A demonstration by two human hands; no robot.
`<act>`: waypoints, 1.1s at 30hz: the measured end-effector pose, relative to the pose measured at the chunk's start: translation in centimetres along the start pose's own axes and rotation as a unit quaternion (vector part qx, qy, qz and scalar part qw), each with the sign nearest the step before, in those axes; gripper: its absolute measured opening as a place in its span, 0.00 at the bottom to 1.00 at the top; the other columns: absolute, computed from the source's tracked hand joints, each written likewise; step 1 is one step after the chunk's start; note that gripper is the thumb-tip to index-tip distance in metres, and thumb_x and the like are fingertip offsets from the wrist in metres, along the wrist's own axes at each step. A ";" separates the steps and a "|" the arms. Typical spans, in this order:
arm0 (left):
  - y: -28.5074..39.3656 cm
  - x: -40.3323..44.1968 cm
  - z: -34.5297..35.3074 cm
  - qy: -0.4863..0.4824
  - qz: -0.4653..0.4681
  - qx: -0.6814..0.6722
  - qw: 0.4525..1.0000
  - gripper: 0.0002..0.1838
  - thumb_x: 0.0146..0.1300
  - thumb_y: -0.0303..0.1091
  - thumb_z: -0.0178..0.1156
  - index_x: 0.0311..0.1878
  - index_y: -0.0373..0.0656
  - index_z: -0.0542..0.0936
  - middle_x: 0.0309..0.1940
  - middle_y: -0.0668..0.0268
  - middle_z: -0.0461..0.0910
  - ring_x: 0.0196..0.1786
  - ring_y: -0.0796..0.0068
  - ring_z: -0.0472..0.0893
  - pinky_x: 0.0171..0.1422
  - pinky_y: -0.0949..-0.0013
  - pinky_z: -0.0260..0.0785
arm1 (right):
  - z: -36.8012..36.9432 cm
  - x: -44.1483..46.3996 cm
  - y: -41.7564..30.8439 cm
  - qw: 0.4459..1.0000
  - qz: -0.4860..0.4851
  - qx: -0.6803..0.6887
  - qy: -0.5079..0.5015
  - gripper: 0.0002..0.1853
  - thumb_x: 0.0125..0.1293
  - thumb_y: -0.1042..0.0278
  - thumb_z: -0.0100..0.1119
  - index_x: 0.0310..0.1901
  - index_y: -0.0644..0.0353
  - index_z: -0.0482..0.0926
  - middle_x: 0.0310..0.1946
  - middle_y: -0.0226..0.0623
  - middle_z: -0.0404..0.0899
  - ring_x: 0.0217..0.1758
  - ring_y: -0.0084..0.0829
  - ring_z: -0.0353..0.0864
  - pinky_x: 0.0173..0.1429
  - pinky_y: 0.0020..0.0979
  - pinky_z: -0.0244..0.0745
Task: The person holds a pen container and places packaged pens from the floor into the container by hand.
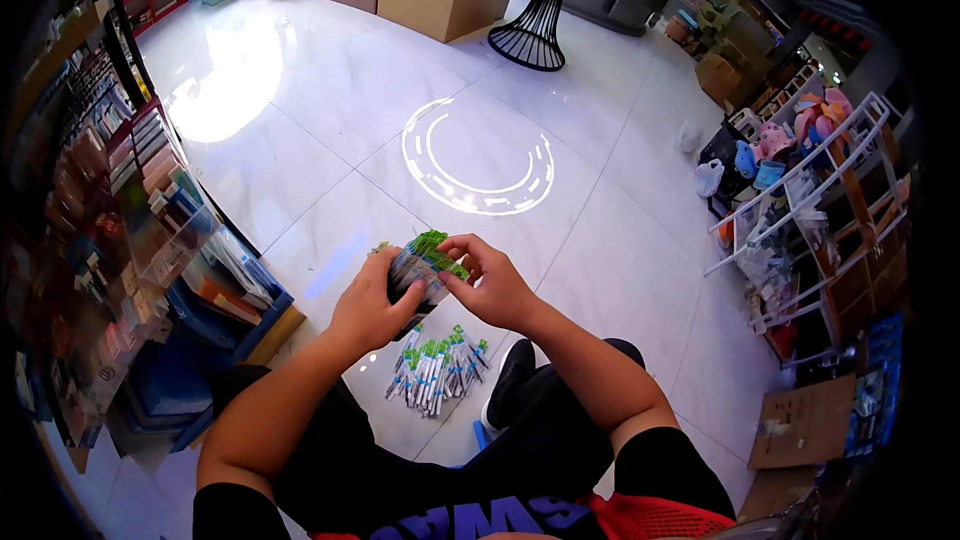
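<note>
My left hand (372, 302) is wrapped around a thick bundle of slim packets (420, 270) with green tops and white-grey bodies, held above the floor in front of me. At the right side of the bundle, my right hand (492, 285) has its fingers curled, with thumb and fingertips at the green ends. Whether it pinches a single packet is too small to tell. Below the hands, a loose pile of similar slim packets (437, 372) lies on the floor, green ends mostly pointing away from me. Their print is unreadable.
A shelf of packaged goods (150, 200) stands close on my left. To the right are a white rack (800, 210) and a cardboard box (803, 423). Boxy seats (445, 5) and a round table with a black wire base (530, 30) stand ahead. My black shoe (512, 375) is beside the pile.
</note>
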State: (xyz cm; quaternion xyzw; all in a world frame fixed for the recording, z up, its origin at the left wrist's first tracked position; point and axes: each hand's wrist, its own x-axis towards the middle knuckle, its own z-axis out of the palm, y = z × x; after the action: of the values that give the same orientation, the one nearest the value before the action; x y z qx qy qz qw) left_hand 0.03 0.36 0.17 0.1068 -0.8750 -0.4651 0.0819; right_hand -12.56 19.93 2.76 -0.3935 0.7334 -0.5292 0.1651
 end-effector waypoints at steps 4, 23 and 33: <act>-0.3 0.0 0.2 0.008 0.002 0.014 1.000 0.36 0.73 0.53 0.64 0.73 0.38 0.70 0.67 0.48 0.77 0.68 0.46 0.79 0.71 0.53 0.73 | -0.1 0.0 -0.1 1.000 0.024 0.009 -0.009 0.16 0.71 0.75 0.69 0.57 0.61 0.76 0.41 0.33 0.81 0.30 0.17 0.75 0.35 0.25 0.73; -0.2 0.0 0.1 0.007 -0.003 0.013 1.000 0.35 0.71 0.52 0.66 0.72 0.38 0.72 0.66 0.48 0.77 0.67 0.45 0.80 0.70 0.52 0.74 | -0.6 -0.2 1.0 0.998 0.037 -0.039 -0.032 0.11 0.71 0.71 0.71 0.52 0.62 0.82 0.28 0.30 0.81 0.26 0.17 0.75 0.33 0.25 0.71; 0.5 0.8 -0.6 0.038 0.021 0.000 0.999 0.35 0.71 0.53 0.66 0.70 0.37 0.73 0.61 0.44 0.81 0.64 0.44 0.82 0.68 0.52 0.74 | -0.7 0.4 0.3 0.993 -0.075 -0.058 0.069 0.06 0.70 0.74 0.73 0.45 0.62 0.88 0.36 0.34 0.88 0.31 0.22 0.82 0.36 0.26 0.77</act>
State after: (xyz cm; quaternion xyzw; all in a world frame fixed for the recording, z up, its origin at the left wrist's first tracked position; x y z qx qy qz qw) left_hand -0.61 -0.03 1.00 0.1062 -0.8734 -0.4584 0.1253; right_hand -13.39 20.14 2.80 -0.4186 0.7411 -0.5225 0.0506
